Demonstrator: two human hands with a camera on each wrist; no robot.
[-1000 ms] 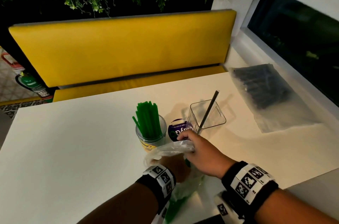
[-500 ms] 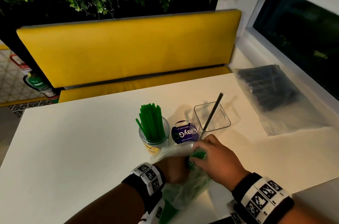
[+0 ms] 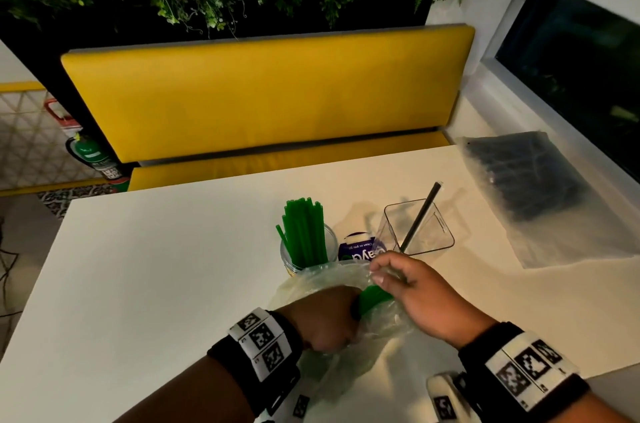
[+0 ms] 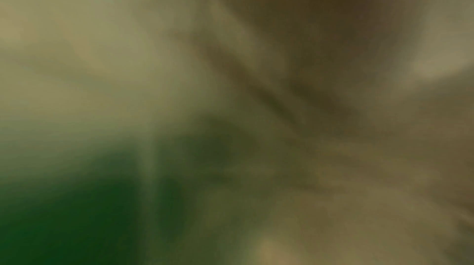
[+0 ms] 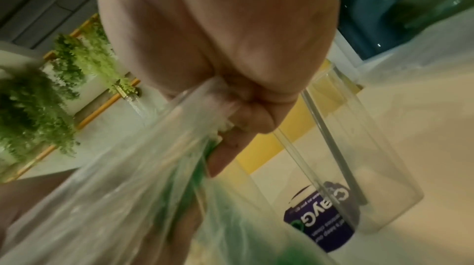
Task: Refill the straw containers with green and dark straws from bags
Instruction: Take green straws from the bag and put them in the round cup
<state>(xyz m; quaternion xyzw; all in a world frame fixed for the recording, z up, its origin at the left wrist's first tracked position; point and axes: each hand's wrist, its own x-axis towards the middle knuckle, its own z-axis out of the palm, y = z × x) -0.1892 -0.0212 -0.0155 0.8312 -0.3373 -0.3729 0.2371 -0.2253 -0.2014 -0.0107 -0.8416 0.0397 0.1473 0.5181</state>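
On the white table (image 3: 173,284) lies a thin clear bag (image 3: 322,284) of green straws. My left hand (image 3: 332,318) is a fist round the green straw bundle (image 3: 374,298) through the plastic. My right hand (image 3: 379,275) pinches the bag's upper edge just above the bare straw ends. The right wrist view shows those fingers (image 5: 231,147) bunching the bag (image 5: 128,188). Behind stand a round cup of green straws (image 3: 304,239) and a clear square container (image 3: 426,232) with one dark straw (image 3: 420,218). The left wrist view is a blur of green and tan.
A flat bag of dark straws (image 3: 530,180) lies at the table's right, by the window sill. A purple-labelled tub (image 3: 360,249) stands between the two containers, just beyond my right hand. A yellow bench (image 3: 263,93) runs along the far edge.
My right hand has left the green straw ends and now pinches the bag's edge higher up. The straw ends show more. The left hand keeps its grip.
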